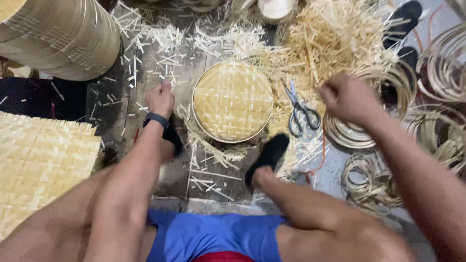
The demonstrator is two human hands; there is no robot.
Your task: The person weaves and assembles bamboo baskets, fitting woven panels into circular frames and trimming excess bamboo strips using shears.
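Basket (233, 101), round and woven, lies flat on the wooden floor (160, 73) between the feet, touching neither hand. Left hand (160, 98) rests just beside its left rim, fingers curled down among the offcuts (160, 36); whether they pinch anything I cannot tell. Right hand (345, 97) is a closed fist above the coils (347, 131) (what it grips is hidden). Scissors (302, 110) lie near that fist, so a careless reach could catch the blades, and loose slivers might prick fingers.
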